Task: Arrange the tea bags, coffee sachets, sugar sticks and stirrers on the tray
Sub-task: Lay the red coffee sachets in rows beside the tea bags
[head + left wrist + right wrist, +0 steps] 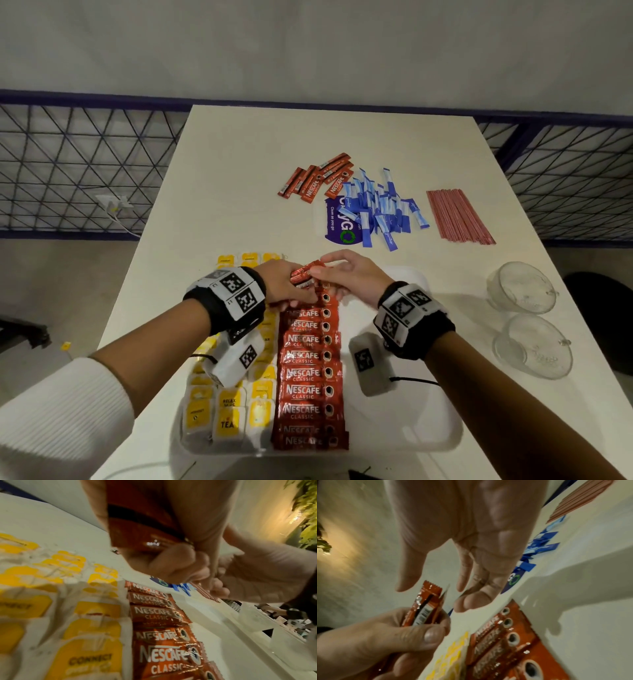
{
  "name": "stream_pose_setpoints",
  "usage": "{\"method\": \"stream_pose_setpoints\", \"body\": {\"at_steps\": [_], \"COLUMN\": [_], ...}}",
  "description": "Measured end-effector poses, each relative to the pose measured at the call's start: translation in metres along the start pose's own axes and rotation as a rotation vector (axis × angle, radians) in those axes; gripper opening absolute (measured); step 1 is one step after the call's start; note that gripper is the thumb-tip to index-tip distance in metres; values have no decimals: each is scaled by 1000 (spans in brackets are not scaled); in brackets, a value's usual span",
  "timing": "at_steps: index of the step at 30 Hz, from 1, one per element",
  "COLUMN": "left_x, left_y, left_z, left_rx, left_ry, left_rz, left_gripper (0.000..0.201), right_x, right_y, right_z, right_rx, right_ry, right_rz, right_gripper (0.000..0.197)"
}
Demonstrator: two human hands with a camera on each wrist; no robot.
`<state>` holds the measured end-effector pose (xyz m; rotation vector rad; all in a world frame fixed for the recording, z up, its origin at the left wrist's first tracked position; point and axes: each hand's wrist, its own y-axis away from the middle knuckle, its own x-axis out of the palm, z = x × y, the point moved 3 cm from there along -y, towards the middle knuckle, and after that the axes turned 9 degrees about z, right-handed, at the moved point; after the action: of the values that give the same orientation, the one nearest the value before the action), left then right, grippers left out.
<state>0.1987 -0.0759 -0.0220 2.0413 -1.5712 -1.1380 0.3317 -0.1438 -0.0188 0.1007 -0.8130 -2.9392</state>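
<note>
My left hand [291, 286] grips a small bunch of red coffee sachets [306, 274] above the far end of the white tray [428, 442]. Its thumb [429, 634] and curled fingers [171, 563] clamp the bunch [426, 609]. My right hand [337, 274] hovers at the bunch's top end, its fingers [471, 601] relaxed and spread, holding nothing. On the tray lie columns of yellow tea bags [226, 418] and a column of overlapping Nescafe sachets [308, 373]. Further back on the table are loose sachets [318, 180], blue sugar sticks [383, 209] and red stirrers [459, 216].
A blue round sticker [339, 222] lies under the sugar sticks. Two clear glass bowls [522, 287] [532, 346] stand near the table's right edge. The tray's right half [411, 411] is bare. A wire-mesh railing runs behind the table.
</note>
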Motion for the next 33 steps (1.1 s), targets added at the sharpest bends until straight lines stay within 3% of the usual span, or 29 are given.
{"method": "stream_pose_setpoints", "body": {"at_steps": [7,13,17,21,25,29,33], "left_x": [1,-3,-6,-3,-3,-3,5], "left_y": [23,35,37,39,36,30,26], "left_z": [-7,2,14,22,22,25,16], "left_rx": [99,72,20,19,43,84,114], "left_ry": [311,412,473,524,541,661,695], "left_rz": [43,14,-98,-92,-213,-363,-323], "left_gripper": [25,25,29,29,8,13,20], "right_x": [5,1,-2,-3,2,10,20], "right_y": [2,3,1,0,-2,-2,-3], "right_z": [19,11,8,4,1,-3,-6], "right_rx": [-73,-69,-63,-31,22,56,31], "right_ry": [17,-212,-333,-255,-49,26,-13], "right_rz": [44,87,72,84,103,161,139], "right_gripper": [14,12,13,13,17,21,14]}}
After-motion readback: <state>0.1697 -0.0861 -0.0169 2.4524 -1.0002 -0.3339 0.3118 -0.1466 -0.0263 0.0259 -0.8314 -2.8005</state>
